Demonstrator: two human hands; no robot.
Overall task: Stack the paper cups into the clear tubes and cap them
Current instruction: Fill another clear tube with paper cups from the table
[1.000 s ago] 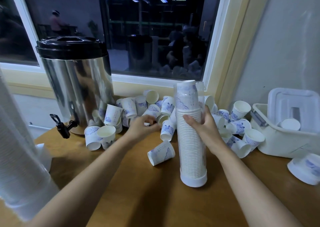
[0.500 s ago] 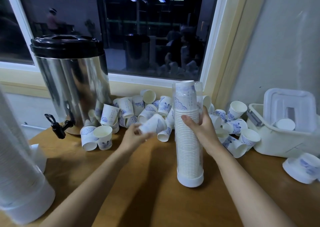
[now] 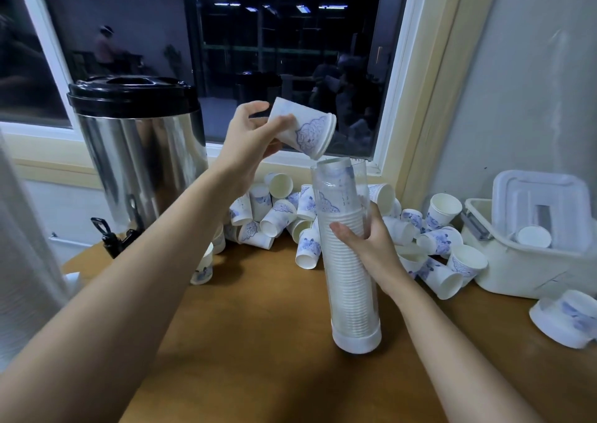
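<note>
While the left hand [image 3: 248, 141] grips a paper cup [image 3: 303, 128] near its base, thumb on top & fingers curled round the side, that cup lies tilted w/ its mouth turned toward 4 o'clock. Its lower rim sits right at the open top of the clear tube [image 3: 352, 293], not inside; can't tell if they touch. Right hand [image 3: 371, 245] is clamped on the tube approx. mid-height from the 3 o'clock side, thumb across the front, fingers wrapped behind. Hands are apart, left one at 11 o'clock of the right. Tube stands upright on the wooden table [image 3: 258, 342], bottom end seated in a white cap [image 3: 357, 342]. Nested cup stack [image 3: 339, 261] inside fills most of it, top cup's blue print showing just below the tube's rim. Loose cups [image 3: 277, 216] lie heaped behind the tube from 10 to 2 o'clock, mostly on their sides, some upright. Steel urn [image 3: 142, 164] w/ black lid stands at 10 o'clock, its tap [image 3: 111, 237] facing the table edge. White bin [image 3: 517, 271] sits at 3 o'clock, a lid [image 3: 542, 196] propped in it & one cup inside. At 9 o'clock, frame edge, a blurred white ribbed stack [image 3: 26, 245]. Dark window [image 3: 274, 51] at 12 o'clock.
</note>
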